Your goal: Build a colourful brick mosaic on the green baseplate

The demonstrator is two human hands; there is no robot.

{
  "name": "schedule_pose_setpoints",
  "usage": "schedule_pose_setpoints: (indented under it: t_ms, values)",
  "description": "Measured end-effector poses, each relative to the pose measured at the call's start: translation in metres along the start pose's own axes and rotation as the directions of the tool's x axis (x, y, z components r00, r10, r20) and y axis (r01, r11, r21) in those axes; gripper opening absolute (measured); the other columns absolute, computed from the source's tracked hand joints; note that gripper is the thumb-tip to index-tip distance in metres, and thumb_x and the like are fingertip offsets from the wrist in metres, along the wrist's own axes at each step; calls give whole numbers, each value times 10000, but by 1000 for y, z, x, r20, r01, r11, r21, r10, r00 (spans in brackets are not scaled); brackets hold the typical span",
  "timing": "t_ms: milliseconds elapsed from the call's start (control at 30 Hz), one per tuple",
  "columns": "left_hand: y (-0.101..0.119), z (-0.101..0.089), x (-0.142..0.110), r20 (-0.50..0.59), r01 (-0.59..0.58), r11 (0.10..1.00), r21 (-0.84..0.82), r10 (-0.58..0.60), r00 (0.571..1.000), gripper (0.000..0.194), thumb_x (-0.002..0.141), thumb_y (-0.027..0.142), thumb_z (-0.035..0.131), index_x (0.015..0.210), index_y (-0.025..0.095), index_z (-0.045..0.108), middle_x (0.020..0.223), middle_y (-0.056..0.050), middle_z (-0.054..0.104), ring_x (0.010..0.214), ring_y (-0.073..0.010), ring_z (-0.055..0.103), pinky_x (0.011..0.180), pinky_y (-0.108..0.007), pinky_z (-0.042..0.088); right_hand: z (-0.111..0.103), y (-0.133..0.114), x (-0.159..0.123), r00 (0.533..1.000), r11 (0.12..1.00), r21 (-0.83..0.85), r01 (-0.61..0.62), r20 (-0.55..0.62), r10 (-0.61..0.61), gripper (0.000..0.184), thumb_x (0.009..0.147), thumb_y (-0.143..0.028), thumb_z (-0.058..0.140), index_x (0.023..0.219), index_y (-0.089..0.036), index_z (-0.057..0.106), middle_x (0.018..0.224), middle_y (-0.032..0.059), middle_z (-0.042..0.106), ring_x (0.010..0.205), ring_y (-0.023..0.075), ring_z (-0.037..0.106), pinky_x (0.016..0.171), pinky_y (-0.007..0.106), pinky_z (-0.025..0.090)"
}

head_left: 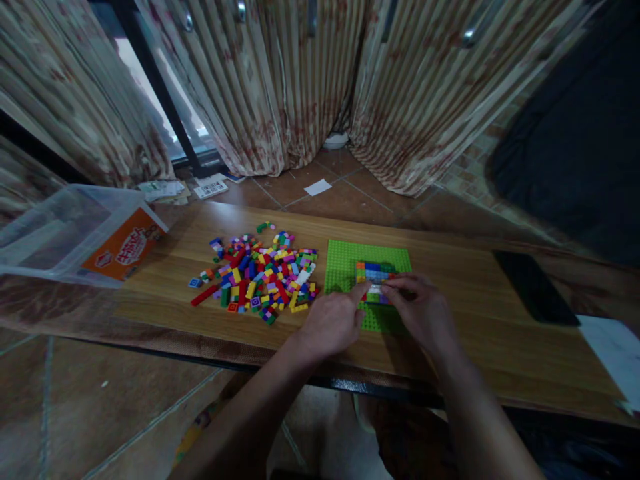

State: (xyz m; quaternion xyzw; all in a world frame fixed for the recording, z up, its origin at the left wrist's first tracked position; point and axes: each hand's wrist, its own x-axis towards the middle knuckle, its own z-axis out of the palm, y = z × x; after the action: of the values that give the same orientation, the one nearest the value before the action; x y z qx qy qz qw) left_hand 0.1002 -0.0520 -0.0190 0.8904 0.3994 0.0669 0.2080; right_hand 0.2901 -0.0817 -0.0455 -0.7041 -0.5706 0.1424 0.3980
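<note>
A low structure of colourful toy building bricks sits on a green studded baseplate, with orange, blue, green and white pieces showing. My left hand is closed at its left side, the index finger reaching onto the bricks near a white piece. From the right, my right hand bends over the structure with thumb and index finger pinched together at its edge. Whatever lies in that pinch is too small and covered to make out. Both hands partly hide the structure and the baseplate.
Left of the baseplate spreads a pile of loose bricks on the wooden table. A clear plastic bin with an orange label stands at the far left. To the right lie a black phone-like slab and white paper.
</note>
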Motion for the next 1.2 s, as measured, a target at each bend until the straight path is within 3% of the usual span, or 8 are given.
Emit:
schedule_pose_setpoints:
  t_ms: [367,667,967,1100,1200]
  values:
    - [0,3,1,12,15,999,31,-15,1000,560,957,303,390,1499,231,267,977,-72,713,928,-217,680,830,-354,530,-5,-2,-1,999,999,-30,45,7,-45,254,851,-440,612,840,-222,742,981,62,653,881,210,638,817,378,502]
    - [1,2,2,-6,21,1000,18,-20,1000,548,956,299,399,1488,222,295,986,-81,718,934,-218,683,835,-353,529,-5,-2,-3,990,991,-26,132,63,-130,245,805,-435,671,956,-254,738,1112,75,645,1027,250,622,908,424,484]
    - [1,2,3,-1,26,1000,17,-26,1000,578,945,287,412,1502,227,269,974,-72,713,921,-221,683,827,-355,534,-3,-5,-3,992,992,-37,124,9,-123,191,822,-388,644,890,-241,746,1038,70,671,942,233,642,840,394,507]
    - [1,2,3,-2,34,999,0,-34,999,574,945,298,418,1496,220,281,988,-78,714,933,-223,683,844,-361,532,-3,-6,-4,982,980,-72,184,-20,-186,158,840,-344,619,836,-242,739,981,63,679,912,227,639,826,386,505]
    - [1,2,3,0,36,999,-2,-36,999,564,949,300,414,1492,219,287,992,-81,712,945,-223,681,857,-363,529,-3,-7,-4,975,971,-86,224,22,-223,151,853,-313,591,814,-243,719,909,52,684,862,218,640,805,372,502]
